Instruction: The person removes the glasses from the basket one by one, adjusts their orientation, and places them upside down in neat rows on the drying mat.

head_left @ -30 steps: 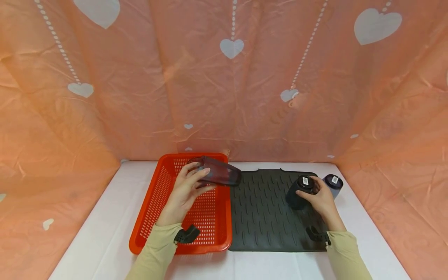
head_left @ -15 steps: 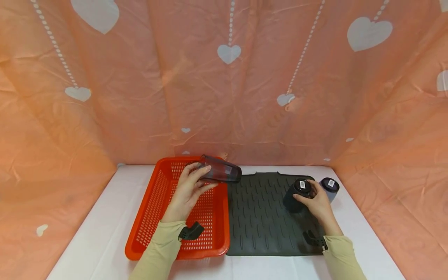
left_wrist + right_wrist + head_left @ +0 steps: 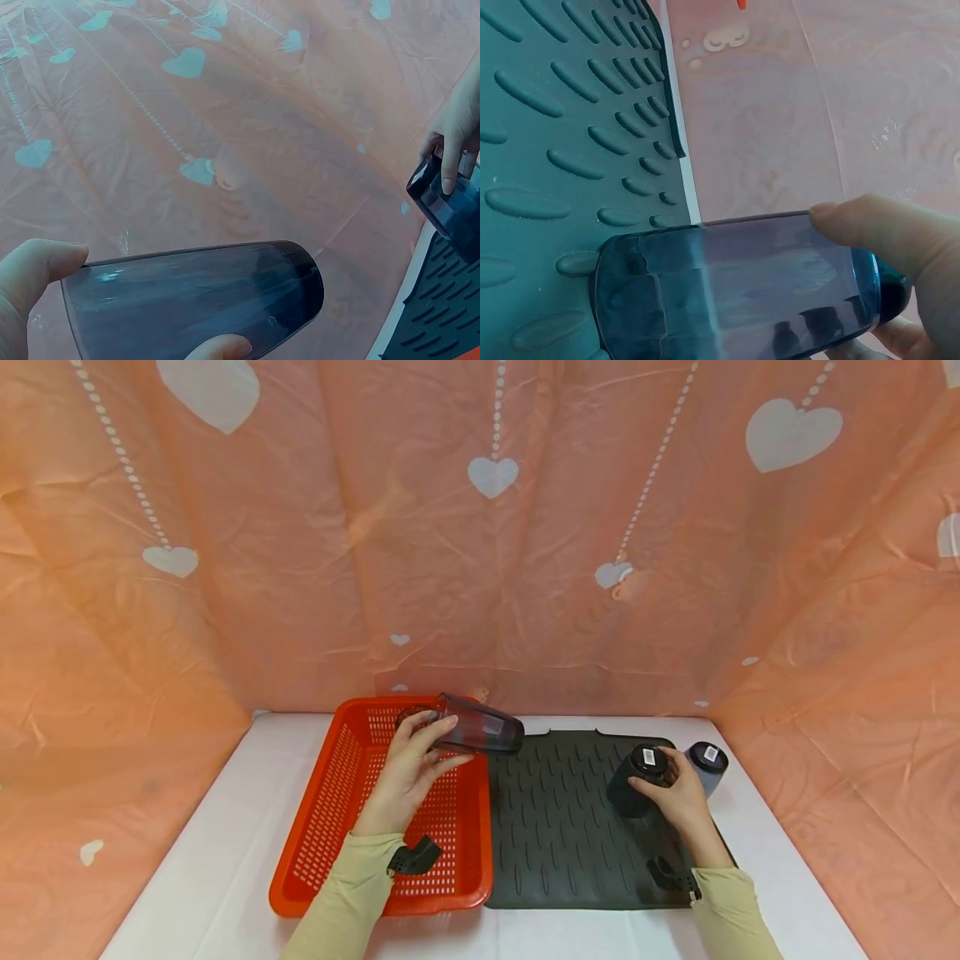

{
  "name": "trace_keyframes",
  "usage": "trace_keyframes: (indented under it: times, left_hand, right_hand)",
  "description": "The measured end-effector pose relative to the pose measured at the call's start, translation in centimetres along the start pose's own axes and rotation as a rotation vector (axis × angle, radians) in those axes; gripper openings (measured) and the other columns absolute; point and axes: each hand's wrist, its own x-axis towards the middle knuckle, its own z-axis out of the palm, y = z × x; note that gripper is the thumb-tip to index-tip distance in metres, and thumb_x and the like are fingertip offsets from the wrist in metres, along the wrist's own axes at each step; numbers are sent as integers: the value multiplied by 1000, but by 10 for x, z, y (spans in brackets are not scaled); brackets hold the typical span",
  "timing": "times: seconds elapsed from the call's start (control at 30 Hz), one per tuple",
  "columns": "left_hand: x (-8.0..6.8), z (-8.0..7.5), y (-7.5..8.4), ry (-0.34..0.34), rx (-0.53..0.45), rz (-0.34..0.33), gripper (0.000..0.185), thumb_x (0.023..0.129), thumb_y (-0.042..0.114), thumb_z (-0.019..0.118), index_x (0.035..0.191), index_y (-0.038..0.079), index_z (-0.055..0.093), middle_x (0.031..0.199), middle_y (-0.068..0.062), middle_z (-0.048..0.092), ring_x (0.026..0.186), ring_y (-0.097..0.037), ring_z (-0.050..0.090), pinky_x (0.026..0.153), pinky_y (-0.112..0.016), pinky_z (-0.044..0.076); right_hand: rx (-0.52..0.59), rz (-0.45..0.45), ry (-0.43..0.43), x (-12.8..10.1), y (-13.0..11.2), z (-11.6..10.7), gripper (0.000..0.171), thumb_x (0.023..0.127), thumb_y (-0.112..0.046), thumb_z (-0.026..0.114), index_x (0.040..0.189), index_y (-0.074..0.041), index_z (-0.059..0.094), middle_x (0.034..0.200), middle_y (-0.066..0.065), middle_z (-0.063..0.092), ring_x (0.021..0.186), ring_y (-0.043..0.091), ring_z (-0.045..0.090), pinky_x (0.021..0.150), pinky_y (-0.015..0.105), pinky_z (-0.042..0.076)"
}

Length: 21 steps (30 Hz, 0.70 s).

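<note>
My left hand (image 3: 408,777) grips a dark see-through tumbler (image 3: 483,731), tilted nearly on its side above the right rim of the red basket (image 3: 486,852). In the left wrist view, thumb and a fingertip hold this tumbler (image 3: 195,300) near one end. On the right, my right hand (image 3: 684,789) holds a second dark tumbler (image 3: 628,789), base up with a white label, at the black ridged mat (image 3: 558,835). Whether its rim touches the mat cannot be told. A third tumbler (image 3: 707,764) with a labelled base stands just beyond that hand.
A dark rounded object (image 3: 408,716), partly hidden by my left hand, shows at the basket's back. Mat and basket lie side by side on a white table (image 3: 210,827). An orange curtain (image 3: 420,568) with hearts rises behind and at both sides.
The left tumbler has turned slightly and shifted a little to the right with my left hand. My right hand and its tumbler stay nearly in place; the head view has tipped slightly.
</note>
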Motion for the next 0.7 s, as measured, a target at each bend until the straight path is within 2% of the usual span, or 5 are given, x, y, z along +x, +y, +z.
trace_keyframes:
  times: [0.2,0.33,0.47,0.53,0.7]
  left_hand:
    - [1,1,-2,-21,-12,-4,60,88,15,71,133,6,33,130,-18,44,97,-33,56,87,-50,50]
    - [2,4,-4,-4,-9,-4,56,87,14,71,130,7,36,127,-18,45,96,-32,57,85,-50,51]
    - [1,7,-5,6,-6,0,55,88,14,70,130,6,36,124,-18,47,93,-30,57,84,-50,52]
    - [1,8,-6,2,-7,0,55,88,14,70,130,6,35,123,-17,47,92,-30,57,85,-50,52]
    - [1,12,-6,-13,-22,-3,56,87,14,72,128,4,37,119,-17,50,88,-28,58,86,-50,51]
  right_hand:
    - [-19,-29,16,0,1,2,75,80,-5,76,141,6,32,133,28,47,120,39,48,95,47,41]
    - [-2,-53,16,0,0,2,73,81,-4,75,140,6,33,133,29,47,122,41,46,97,48,40]
    - [20,-69,15,0,-1,2,71,81,-3,74,140,6,34,135,28,46,122,40,46,93,28,43]
    - [38,-79,21,0,-2,1,70,82,-3,74,140,5,35,137,28,44,123,39,45,91,24,41]
    - [78,-117,49,1,-6,-2,66,83,-2,73,139,6,37,137,28,42,126,39,41,99,39,37]
